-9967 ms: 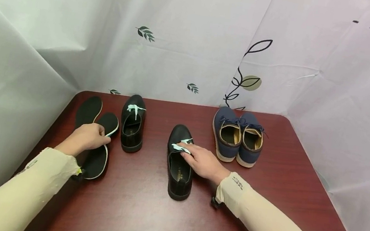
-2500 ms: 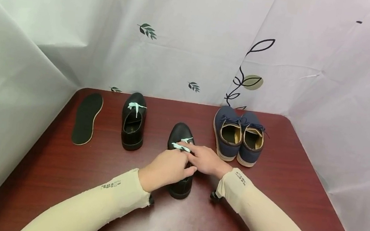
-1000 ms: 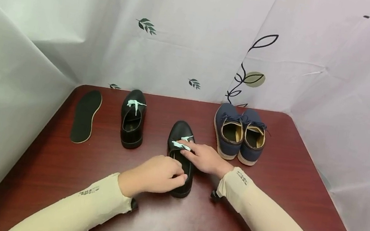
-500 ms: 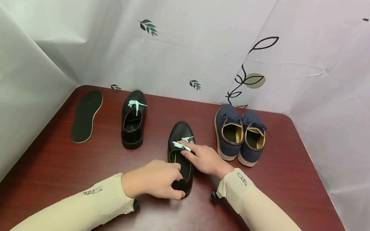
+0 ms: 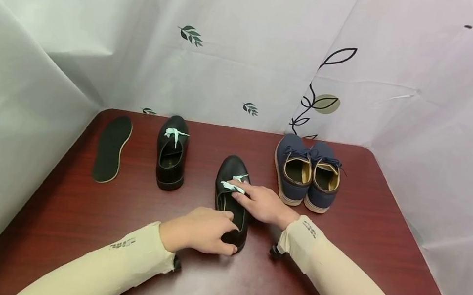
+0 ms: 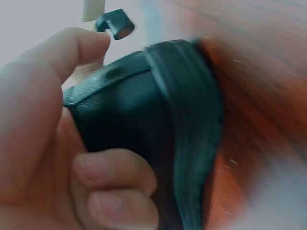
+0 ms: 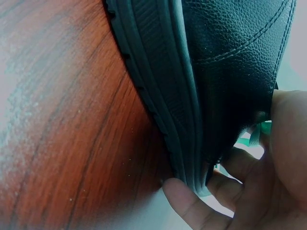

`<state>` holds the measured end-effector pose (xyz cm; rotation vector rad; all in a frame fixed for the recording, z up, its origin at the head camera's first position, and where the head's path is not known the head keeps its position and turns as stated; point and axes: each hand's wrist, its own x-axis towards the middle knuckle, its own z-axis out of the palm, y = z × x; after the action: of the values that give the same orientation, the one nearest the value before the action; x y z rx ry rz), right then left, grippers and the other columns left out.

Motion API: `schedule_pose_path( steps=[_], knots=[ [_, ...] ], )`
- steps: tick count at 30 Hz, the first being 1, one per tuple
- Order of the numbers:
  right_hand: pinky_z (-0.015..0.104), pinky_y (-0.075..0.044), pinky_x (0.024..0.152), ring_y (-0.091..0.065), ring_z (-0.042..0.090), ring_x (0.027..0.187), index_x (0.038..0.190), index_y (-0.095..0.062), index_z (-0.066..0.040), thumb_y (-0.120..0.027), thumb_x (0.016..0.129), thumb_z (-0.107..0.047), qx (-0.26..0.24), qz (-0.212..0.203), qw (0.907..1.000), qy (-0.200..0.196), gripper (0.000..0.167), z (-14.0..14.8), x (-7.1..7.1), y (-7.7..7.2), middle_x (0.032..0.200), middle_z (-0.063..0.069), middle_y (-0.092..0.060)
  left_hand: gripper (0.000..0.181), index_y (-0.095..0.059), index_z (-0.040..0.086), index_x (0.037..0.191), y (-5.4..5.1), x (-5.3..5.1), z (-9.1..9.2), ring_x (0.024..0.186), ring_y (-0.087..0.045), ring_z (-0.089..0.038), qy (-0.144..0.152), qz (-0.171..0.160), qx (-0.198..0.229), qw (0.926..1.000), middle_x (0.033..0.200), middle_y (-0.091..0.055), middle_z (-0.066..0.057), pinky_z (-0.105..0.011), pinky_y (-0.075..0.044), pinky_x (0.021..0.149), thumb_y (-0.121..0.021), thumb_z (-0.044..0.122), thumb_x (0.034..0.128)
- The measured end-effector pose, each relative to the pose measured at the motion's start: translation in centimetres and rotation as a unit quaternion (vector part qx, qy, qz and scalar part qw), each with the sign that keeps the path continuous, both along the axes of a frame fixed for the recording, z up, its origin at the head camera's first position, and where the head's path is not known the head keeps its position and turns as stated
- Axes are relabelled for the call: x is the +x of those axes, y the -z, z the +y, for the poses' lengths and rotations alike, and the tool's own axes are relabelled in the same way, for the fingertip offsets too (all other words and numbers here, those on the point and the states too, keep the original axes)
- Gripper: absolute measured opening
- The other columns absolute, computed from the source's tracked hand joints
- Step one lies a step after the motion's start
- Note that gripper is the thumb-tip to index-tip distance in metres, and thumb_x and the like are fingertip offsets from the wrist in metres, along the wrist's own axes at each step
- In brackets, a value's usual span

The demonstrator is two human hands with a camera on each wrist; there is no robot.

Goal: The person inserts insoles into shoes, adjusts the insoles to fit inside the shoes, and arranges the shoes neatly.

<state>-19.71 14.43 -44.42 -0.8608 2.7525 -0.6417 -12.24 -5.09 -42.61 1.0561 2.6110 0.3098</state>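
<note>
A black shoe (image 5: pixel 230 168) with pale mint laces (image 5: pixel 232 186) lies toe away on the table; its inside shows dark (image 5: pixel 235 211). My left hand (image 5: pixel 204 229) grips its heel end, thumb near the back rim; in the left wrist view two curled fingers of that hand (image 6: pixel 117 182) lie against the shoe's heel part (image 6: pixel 129 100). My right hand (image 5: pixel 266 204) holds the shoe from the right, fingers across the laces. In the right wrist view its fingers (image 7: pixel 230 184) curl about the shoe's front, one fingertip beside the sole (image 7: pixel 158 72).
A dark insole (image 5: pixel 111 152) lies flat at the table's far left. Beside it stands a second black shoe (image 5: pixel 169 176) with pale laces. Two navy shoes (image 5: pixel 292 192) stand together at the back right. White sheeting (image 5: pixel 237 69) surrounds the red-brown table (image 5: pixel 155 228).
Ten seconds ago my left hand held an insole at the left; that insole is gone from there. The lettering inside the near shoe is out of sight. My left hand has moved to the heel.
</note>
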Motion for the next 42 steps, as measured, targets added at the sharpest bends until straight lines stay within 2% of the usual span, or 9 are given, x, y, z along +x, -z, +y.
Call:
schedule_pose_path(
  steps=[8, 14, 23, 27, 30, 33, 37, 40, 42],
  knots=[
    [0.045, -0.050, 0.095, -0.067, 0.023, 0.110, 0.150, -0.046, -0.037, -0.048, 0.104, -0.046, 0.004, 0.005, 1.0000, 0.000, 0.047, -0.1, 0.0, 0.0, 0.129, 0.007, -0.068, 0.019, -0.071, 0.033, 0.089, -0.3, 0.0, 0.5, 0.064, -0.054, -0.011, -0.019, 0.007, -0.011, 0.9997, 0.089, -0.059, 0.008, -0.038, -0.048, 0.060, -0.060, 0.048, 0.0916],
    [0.045, -0.051, 0.095, -0.066, 0.023, 0.112, 0.152, -0.043, -0.037, -0.047, 0.104, -0.048, 0.012, 0.001, 0.9999, -0.006, 0.049, -0.1, -0.1, 0.1, 0.135, 0.005, -0.064, 0.027, -0.074, 0.029, 0.106, 0.0, 0.7, 0.3, 0.066, -0.058, -0.016, -0.032, 0.013, 0.011, 0.9993, 0.092, -0.057, 0.007, -0.038, -0.047, 0.058, -0.058, 0.047, 0.0940],
    [0.045, -0.041, 0.111, -0.047, 0.023, 0.139, 0.158, -0.033, -0.029, -0.048, 0.102, -0.053, 0.022, -0.015, 0.9989, -0.037, 0.062, 0.3, 0.3, 0.4, 0.157, 0.003, -0.042, 0.039, -0.069, 0.026, 0.125, 0.9, 1.2, 0.2, 0.073, -0.059, -0.016, -0.037, 0.017, 0.017, 0.9990, 0.103, -0.060, 0.003, -0.039, -0.051, 0.069, -0.058, 0.048, 0.0958],
    [0.045, -0.041, 0.111, -0.042, 0.024, 0.143, 0.159, -0.030, -0.023, -0.051, 0.101, -0.052, 0.018, 0.025, 0.9989, -0.035, 0.068, 0.8, 1.2, 0.2, 0.158, 0.006, -0.040, 0.040, -0.066, 0.025, 0.128, 1.3, 1.2, -0.3, 0.073, -0.056, -0.012, -0.027, 0.013, 0.035, 0.9989, 0.106, -0.058, 0.003, -0.035, -0.051, 0.071, -0.057, 0.048, 0.0964],
    [0.044, -0.048, 0.101, -0.052, 0.026, 0.129, 0.154, -0.039, -0.019, -0.056, 0.100, -0.047, 0.006, 0.106, 0.9937, -0.036, 0.064, 1.1, 2.1, -0.3, 0.146, 0.010, -0.049, 0.033, -0.067, 0.028, 0.123, 1.2, 1.1, -1.1, 0.072, -0.054, -0.006, -0.030, 0.010, 0.101, 0.9944, 0.107, -0.057, 0.010, -0.029, -0.049, 0.069, -0.059, 0.044, 0.0961],
    [0.033, -0.053, 0.082, -0.060, 0.015, 0.099, 0.141, -0.056, -0.020, -0.060, 0.098, -0.039, -0.009, 0.189, 0.9814, -0.031, 0.047, 1.1, 3.4, -0.9, 0.124, 0.004, -0.055, 0.019, -0.069, 0.027, 0.111, 1.0, 0.8, -2.2, 0.075, -0.055, -0.004, -0.070, 0.030, 0.228, 0.9706, 0.103, -0.057, 0.013, -0.025, -0.049, 0.068, -0.065, 0.033, 0.0932],
    [0.024, -0.049, 0.065, -0.055, 0.003, 0.074, 0.117, -0.070, -0.023, -0.061, 0.098, -0.034, -0.034, 0.215, 0.9755, -0.030, 0.024, 0.7, 5.6, -1.7, 0.107, -0.006, -0.056, 0.010, -0.069, 0.017, 0.103, 0.7, -0.2, -3.4, 0.082, -0.059, -0.009, -0.169, 0.035, 0.379, 0.9093, 0.096, -0.061, 0.006, -0.026, -0.052, 0.072, -0.068, 0.016, 0.0922],
    [0.025, -0.051, 0.065, -0.058, 0.002, 0.074, 0.108, -0.071, -0.025, -0.059, 0.099, -0.044, -0.031, 0.189, 0.9802, -0.049, 0.024, 0.1, 7.2, -2.3, 0.102, -0.011, -0.060, 0.017, -0.067, 0.009, 0.113, 0.9, -1.1, -3.9, 0.089, -0.062, -0.018, -0.258, -0.053, 0.419, 0.8693, 0.105, -0.065, -0.005, -0.032, -0.053, 0.080, -0.062, 0.013, 0.0971],
    [0.026, -0.051, 0.063, -0.058, 0.002, 0.070, 0.107, -0.070, -0.026, -0.058, 0.097, -0.053, -0.010, 0.175, 0.9821, -0.069, 0.032, -0.3, 8.0, -2.3, 0.097, -0.013, -0.062, 0.025, -0.063, 0.005, 0.123, 1.2, -1.7, -4.1, 0.098, -0.064, -0.025, -0.310, -0.136, 0.432, 0.8361, 0.116, -0.064, -0.013, -0.037, -0.053, 0.088, -0.056, 0.015, 0.1002]
  ],
)
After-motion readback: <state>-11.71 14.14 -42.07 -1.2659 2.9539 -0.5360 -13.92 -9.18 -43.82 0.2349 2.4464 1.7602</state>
